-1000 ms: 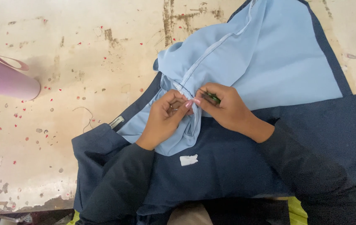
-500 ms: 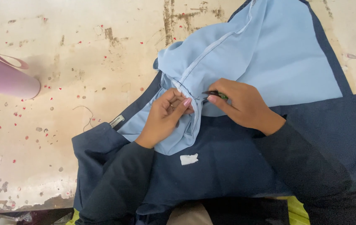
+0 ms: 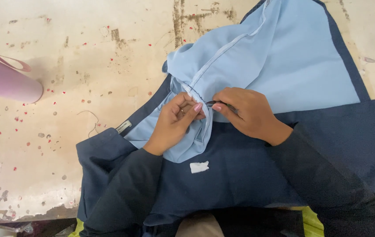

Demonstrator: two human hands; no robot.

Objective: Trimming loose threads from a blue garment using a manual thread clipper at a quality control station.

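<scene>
A gathered fold of the light blue fabric is pinched between the curled fingers and thumb of the left hand, while a small dark tool is gripped in the closed fingers of the right hand, its tip laid against the seam just beside the left thumb. Two hands, one tool, one light blue panel over one navy fabric, one white patch and one pink roll are seen on the worn table.
</scene>
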